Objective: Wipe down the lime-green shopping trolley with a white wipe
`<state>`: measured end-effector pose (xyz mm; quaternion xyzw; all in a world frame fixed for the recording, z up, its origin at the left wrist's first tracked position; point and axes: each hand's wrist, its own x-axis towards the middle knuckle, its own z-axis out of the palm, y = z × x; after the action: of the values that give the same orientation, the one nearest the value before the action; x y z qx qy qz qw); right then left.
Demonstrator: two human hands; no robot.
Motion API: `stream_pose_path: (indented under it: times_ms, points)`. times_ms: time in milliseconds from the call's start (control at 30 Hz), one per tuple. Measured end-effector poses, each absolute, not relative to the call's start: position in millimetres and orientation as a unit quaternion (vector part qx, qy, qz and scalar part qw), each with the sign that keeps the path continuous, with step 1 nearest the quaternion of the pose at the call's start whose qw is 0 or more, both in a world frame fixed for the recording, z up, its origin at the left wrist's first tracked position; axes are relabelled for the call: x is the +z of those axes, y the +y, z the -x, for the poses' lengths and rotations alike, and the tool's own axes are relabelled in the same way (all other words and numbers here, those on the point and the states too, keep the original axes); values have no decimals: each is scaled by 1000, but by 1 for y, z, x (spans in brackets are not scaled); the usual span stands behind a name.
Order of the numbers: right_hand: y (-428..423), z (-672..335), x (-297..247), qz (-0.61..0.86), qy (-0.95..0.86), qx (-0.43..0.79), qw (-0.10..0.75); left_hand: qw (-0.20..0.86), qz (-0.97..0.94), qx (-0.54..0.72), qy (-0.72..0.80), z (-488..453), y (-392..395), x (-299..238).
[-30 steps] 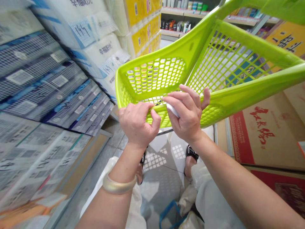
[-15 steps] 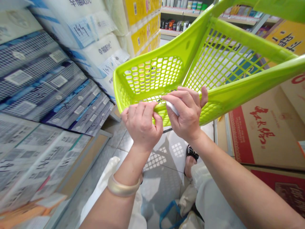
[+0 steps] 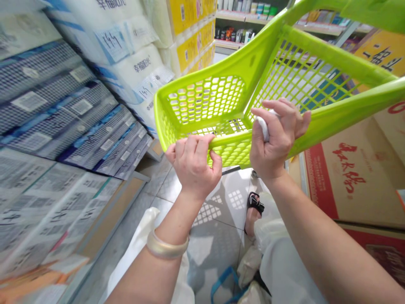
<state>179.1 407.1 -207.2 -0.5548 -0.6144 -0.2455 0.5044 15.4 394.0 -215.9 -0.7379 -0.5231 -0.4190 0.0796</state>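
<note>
A bright green plastic shopping basket (image 3: 268, 71) with lattice walls, apparently part of a cart, spans the upper middle of the view. My left hand (image 3: 194, 162) is closed over its near rim, with a gold-coloured bangle (image 3: 167, 245) on that wrist. Farther right along the same rim, my right hand (image 3: 276, 139) has its fingers curled round a small white wad (image 3: 263, 128), perhaps tissue or cloth; most of it is hidden in the palm. The basket's visible inside shows only its lattice floor and walls.
Packs of paper goods (image 3: 139, 63) are stacked at the left. Cardboard cartons (image 3: 354, 177) stand close on the right. Product shelves (image 3: 234, 40) run across the back. A sandalled foot (image 3: 254, 207) and a bag with a blue handle (image 3: 226, 283) are below, on or near the tiled floor.
My right hand has slid right along the basket's near rim, away from my left hand, still with the white wad. My left hand keeps its grip; the view shifted slightly.
</note>
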Motion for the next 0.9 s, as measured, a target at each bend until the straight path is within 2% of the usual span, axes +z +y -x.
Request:
stream_pose_path:
  times_ms: [233, 500, 767, 900]
  points:
    - [393, -146, -213, 515, -732, -172, 412, 86, 735, -423, -523, -17, 395, -215]
    - [405, -180, -207, 567, -620, -213, 499, 88, 745, -413, -517, -14, 394, -217]
    - [391, -152, -211, 536, -726, -178, 392, 83, 742, -418, -517, -16, 394, -216]
    - [400, -175, -207, 560, -658, -220, 453, 89, 751, -414, -507, -15, 395, -217]
